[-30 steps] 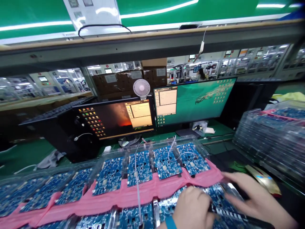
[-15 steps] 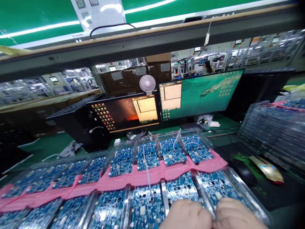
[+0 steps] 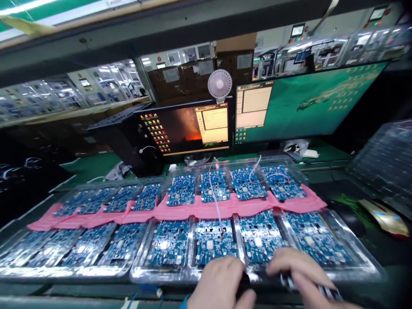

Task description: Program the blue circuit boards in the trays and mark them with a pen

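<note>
My left hand (image 3: 220,283) is closed at the front edge of the near clear tray, with a small black thing (image 3: 243,282) between thumb and fingers. Just to its right, my right hand (image 3: 301,268) grips a slim dark stick-like thing with white markings (image 3: 326,292); blur hides its exact kind. Beyond both hands, blue circuit boards (image 3: 215,242) lie in the compartments of the clear plastic tray (image 3: 144,262). A pink foam strip (image 3: 199,211) runs across the middle, between the two rows of boards. A thin white cable (image 3: 214,195) lies over the boards.
Two monitors (image 3: 309,107) stand behind the trays, with a small white fan (image 3: 219,84) on top between them. A black computer case (image 3: 128,141) stands at left. At right are a black mouse (image 3: 349,219), a gold mouse (image 3: 384,216) and stacked clear trays (image 3: 386,159).
The view has tilted down and shifted left. My hands, earlier side by side over the near boards, are now apart at the tray's front edge, and dark things show in them.
</note>
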`<action>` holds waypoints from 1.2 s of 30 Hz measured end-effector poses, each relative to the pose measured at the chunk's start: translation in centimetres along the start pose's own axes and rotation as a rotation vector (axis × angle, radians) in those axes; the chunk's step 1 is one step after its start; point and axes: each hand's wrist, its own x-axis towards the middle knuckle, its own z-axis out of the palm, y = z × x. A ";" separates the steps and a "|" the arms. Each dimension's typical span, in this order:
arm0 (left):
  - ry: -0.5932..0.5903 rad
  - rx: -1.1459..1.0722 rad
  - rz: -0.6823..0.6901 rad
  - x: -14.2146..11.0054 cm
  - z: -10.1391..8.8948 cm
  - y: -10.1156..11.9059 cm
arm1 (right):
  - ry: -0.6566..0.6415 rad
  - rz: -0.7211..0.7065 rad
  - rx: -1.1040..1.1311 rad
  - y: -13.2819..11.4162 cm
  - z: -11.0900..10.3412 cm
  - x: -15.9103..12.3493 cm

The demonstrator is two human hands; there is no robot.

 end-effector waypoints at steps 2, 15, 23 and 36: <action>0.013 -0.047 -0.111 -1.6 -1.3 -0.6 | 0.051 0.361 0.088 0.1 0.6 0.4; 0.312 0.102 -0.166 -5.5 -1.5 -5.0 | -0.235 0.078 -0.014 -1.5 6.1 5.8; 0.330 0.073 -0.181 -5.3 -1.4 -4.7 | -0.240 0.048 -0.094 -1.0 6.7 5.7; 0.353 -0.029 -0.282 -4.3 -1.3 -3.6 | -0.023 0.638 0.564 -2.1 3.8 4.9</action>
